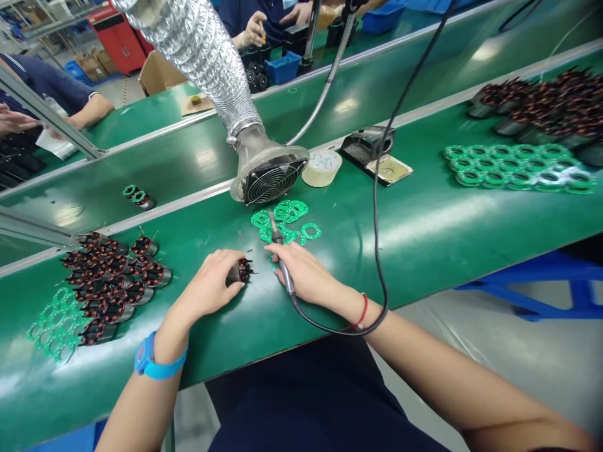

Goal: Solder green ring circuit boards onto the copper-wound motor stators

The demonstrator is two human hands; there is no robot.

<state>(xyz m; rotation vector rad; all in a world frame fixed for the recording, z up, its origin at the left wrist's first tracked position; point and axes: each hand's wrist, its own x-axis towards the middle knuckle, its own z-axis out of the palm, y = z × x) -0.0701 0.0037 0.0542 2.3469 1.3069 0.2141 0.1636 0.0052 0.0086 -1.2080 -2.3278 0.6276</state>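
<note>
My left hand [214,280] is closed round a small motor stator [242,270] with dark and copper-coloured windings, lying on its side on the green bench. In my right hand [301,270] is a soldering iron [284,271], its tip pointing away from me over loose green ring-shaped circuit boards [292,211]. A single ring board [311,231] lies just right of that pile. The iron's black cable loops over my right wrist. My fingers partly hide the stator's body.
A foil fume duct [202,56] with a round grille hangs close above. Behind stand a roll of tape [321,167] and a soldering iron stand [370,147]. Grouped stators [113,276] are at left, more stators [551,103] and a board panel [518,166] at right. Co-workers sit across.
</note>
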